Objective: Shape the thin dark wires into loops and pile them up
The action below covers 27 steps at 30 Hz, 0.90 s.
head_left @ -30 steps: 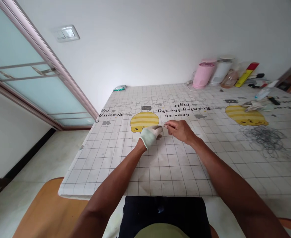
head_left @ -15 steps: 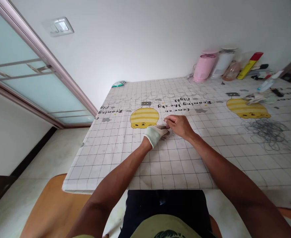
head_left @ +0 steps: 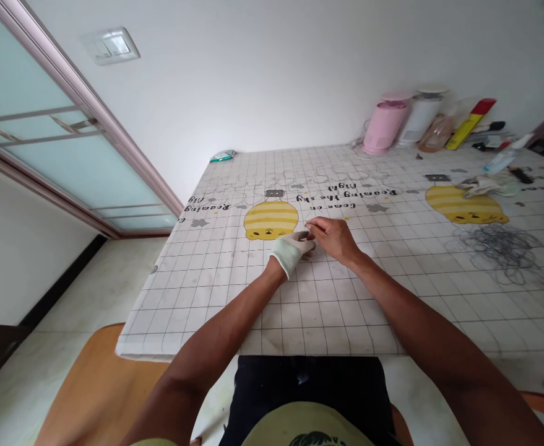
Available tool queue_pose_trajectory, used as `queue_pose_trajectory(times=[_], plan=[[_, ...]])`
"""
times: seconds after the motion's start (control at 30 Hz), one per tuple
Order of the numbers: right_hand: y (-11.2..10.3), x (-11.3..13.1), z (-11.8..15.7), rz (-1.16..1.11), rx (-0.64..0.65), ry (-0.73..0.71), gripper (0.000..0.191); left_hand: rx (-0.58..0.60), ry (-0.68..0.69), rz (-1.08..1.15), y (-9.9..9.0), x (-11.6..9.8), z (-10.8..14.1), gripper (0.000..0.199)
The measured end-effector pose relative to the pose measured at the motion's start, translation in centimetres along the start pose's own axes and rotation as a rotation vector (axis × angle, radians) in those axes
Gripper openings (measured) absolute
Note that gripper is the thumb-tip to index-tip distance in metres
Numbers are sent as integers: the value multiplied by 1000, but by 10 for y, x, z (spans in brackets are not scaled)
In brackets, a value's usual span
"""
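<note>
My left hand (head_left: 294, 248) wears a pale work glove and rests low over the checked tablecloth (head_left: 234, 297), its fingers closed in a pinch. Bare and bent at the knuckles, my right hand (head_left: 335, 238) meets it fingertip to fingertip. Whatever sits between the fingers of both hands is too small and hidden to name. Off to the right lies a loose tangle of thin grey wire or thread (head_left: 508, 251), apart from both hands. Behind it a crumpled pale glove (head_left: 485, 184) is on the cloth.
Along the wall stand a pink cylindrical device (head_left: 385, 127), a similar white one (head_left: 420, 118), an amber bottle (head_left: 436, 133) and a yellow box with a red top (head_left: 469, 127). A clear spray bottle (head_left: 504, 158) is nearer. A green-white packet (head_left: 223, 156) lies at the far left corner.
My right fingers have shifted very slightly against the left ones. The view has moved a little; otherwise the hands keep the same place and pose.
</note>
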State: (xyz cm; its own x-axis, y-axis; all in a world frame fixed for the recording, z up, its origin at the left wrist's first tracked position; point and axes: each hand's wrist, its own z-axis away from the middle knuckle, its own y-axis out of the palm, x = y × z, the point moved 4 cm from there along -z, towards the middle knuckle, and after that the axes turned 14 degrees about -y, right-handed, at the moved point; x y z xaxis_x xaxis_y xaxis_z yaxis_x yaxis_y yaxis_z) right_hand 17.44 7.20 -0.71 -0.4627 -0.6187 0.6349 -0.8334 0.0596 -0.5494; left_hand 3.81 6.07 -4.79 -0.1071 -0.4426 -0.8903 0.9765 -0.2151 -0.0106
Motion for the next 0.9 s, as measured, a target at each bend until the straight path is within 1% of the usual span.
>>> queue_pose_trajectory(times=[0.1, 0.17, 0.23, 0.37, 0.43, 0.5, 0.6, 0.7, 0.77, 0.83, 0.9], plan=[[-3, -9, 0, 33, 4, -32, 23, -2, 3, 79, -3, 1, -3, 25], [-6, -13, 0, 52, 20, -46, 24, -50, -18, 113, -9, 1, -3, 27], [-8, -16, 0, 56, 46, -55, 27, -112, -11, 129, -19, -2, -3, 30], [-9, -16, 0, 15, 78, -69, 30, -211, 10, 156, -35, -10, 0, 22], [-9, -14, 0, 8, 97, -93, 31, -232, 17, 177, -38, -12, 0, 19], [-9, -13, 0, 13, 112, -104, 31, -252, 22, 217, -41, -13, 0, 22], [-10, -13, -1, 18, 111, -102, 30, -239, 32, 297, -42, -14, -2, 25], [-13, -14, -1, -6, 107, -88, 29, -153, 54, 330, -39, -15, -4, 17], [-14, -15, -1, -31, 110, -64, 27, -96, 40, 307, -36, -16, -4, 12], [-14, -16, -1, -41, 124, -44, 25, -92, 13, 238, -35, -17, -2, 10], [-14, -14, -1, -40, 146, -33, 25, -145, 12, 154, -38, -19, 3, 12]])
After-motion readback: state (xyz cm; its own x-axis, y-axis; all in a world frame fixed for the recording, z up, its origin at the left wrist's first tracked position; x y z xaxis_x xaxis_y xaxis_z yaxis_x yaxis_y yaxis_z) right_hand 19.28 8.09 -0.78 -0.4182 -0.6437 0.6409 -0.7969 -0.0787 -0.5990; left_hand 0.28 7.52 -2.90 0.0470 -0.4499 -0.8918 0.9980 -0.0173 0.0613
